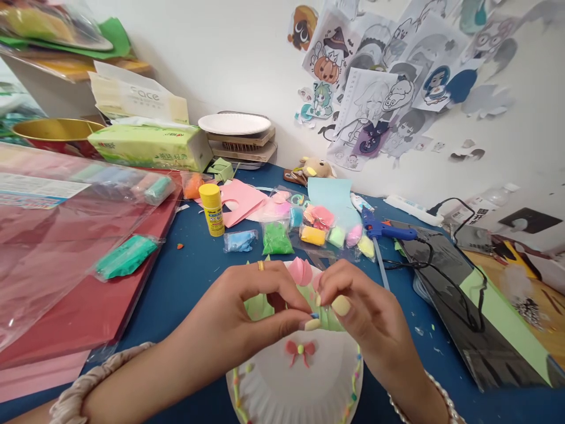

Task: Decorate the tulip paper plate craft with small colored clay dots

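Note:
A white paper plate (300,391) stands before me with a red clay bow (301,351) on it and a green vine with coloured dots along its edges. Above the bow are a pink paper tulip (300,272) and light green paper leaves (259,305). Thumb and fingers of my left hand (260,300) pinch a tiny blue piece (315,316), perhaps clay. My right hand (364,303) is closed on a light green paper piece (329,318), just right of the left fingertips. Both hands hide part of the plate's upper half.
Bagged coloured clay (277,237), a yellow glue stick (212,210) and a blue glue gun (391,230) lie beyond the plate. Red sheets (110,294) in plastic cover the left side. A black sheet (441,294) with a cable lies right. Tissues (150,144) stand at the back.

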Motion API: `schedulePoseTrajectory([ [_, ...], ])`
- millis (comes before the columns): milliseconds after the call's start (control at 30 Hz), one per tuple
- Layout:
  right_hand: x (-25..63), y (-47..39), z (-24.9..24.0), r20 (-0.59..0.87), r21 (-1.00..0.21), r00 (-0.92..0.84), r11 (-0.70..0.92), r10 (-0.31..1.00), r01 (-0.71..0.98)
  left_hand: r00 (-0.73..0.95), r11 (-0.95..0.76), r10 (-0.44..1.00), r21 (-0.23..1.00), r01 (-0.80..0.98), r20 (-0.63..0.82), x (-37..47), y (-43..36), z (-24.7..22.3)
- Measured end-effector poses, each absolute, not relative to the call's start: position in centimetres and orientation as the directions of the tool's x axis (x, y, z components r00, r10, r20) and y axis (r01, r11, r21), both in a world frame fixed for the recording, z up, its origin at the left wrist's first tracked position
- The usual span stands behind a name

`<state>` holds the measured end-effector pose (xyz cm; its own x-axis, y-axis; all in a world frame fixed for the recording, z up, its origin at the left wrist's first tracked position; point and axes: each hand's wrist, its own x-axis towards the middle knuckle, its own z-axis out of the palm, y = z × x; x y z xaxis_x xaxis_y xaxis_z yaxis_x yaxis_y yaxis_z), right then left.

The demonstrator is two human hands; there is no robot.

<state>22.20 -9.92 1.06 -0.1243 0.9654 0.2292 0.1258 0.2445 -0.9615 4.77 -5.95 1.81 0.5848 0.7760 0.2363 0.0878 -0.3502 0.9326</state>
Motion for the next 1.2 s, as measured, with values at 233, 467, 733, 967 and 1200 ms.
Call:
schedulePoseTrajectory([
  [233,22.38,-9.64,1.49,0.197,-0.932,-0.369,0.29,0.908,0.216,0.667,-0.305,0.732,0.942,0.138,0.139,4.98,-5.94,1.9],
  [467,22.34,-9.79,1.49,0.205,-0.915,-0.419,0.326,0.885,0.239,0.689,-0.367,0.701,0.921,0.129,0.182,5.02,-6.01,2.05],
  [733,22.31,-9.87,1.47,0.239,-0.884,-0.402,0.37,0.884,0.287,0.706,-0.338,0.69,0.934,0.118,0.161,5.0,-6.13,2.09],
  [967,22.32,-9.93,1.43,0.258,-0.877,-0.394,0.385,0.882,0.288,0.7,-0.353,0.694,0.927,0.125,0.17,4.96,-6.12,2.03],
  [1200,22.25,-9.91,1.37,0.271,-0.887,-0.356,0.376,0.894,0.269,0.696,-0.39,0.676,0.919,0.06,0.242,4.97,-6.07,1.86],
])
